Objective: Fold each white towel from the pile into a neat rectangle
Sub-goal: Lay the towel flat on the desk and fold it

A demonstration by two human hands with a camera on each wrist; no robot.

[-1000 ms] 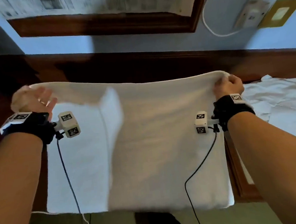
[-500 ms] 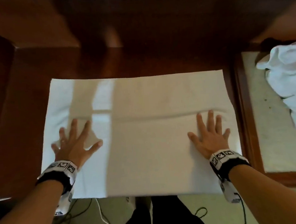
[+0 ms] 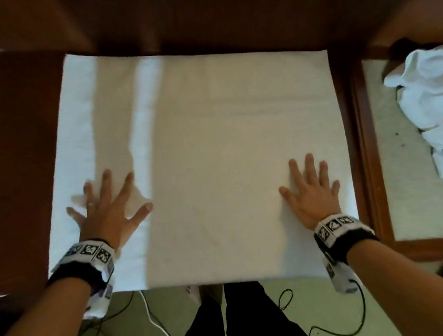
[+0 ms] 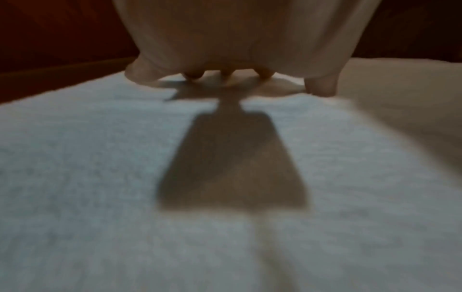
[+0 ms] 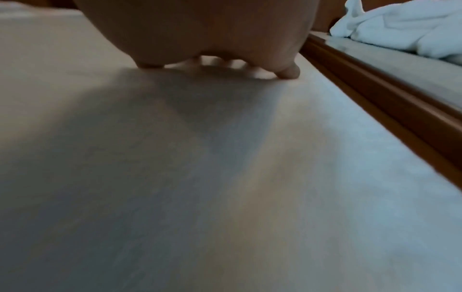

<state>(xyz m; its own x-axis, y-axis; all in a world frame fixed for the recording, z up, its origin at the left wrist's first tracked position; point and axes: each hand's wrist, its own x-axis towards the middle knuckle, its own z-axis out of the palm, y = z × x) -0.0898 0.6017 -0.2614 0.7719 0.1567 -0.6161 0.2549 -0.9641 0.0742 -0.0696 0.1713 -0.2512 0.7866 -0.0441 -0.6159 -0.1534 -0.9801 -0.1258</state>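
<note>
Both palms flat on the towel [image 3: 213, 147]

Left hand [image 3: 108, 215] and right hand [image 3: 311, 198] press it onto the wooden table [image 3: 19, 182], fingers straight and spread; rumpled pile [image 3: 436, 110] sits right.

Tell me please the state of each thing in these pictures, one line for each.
towel: spread flat on the dark wood table, under both hands.
left hand: open, fingers spread, pressing the towel.
right hand: open, flat on the towel.
pile of white towels: crumpled, unfolded, on the side surface to the right.
</note>
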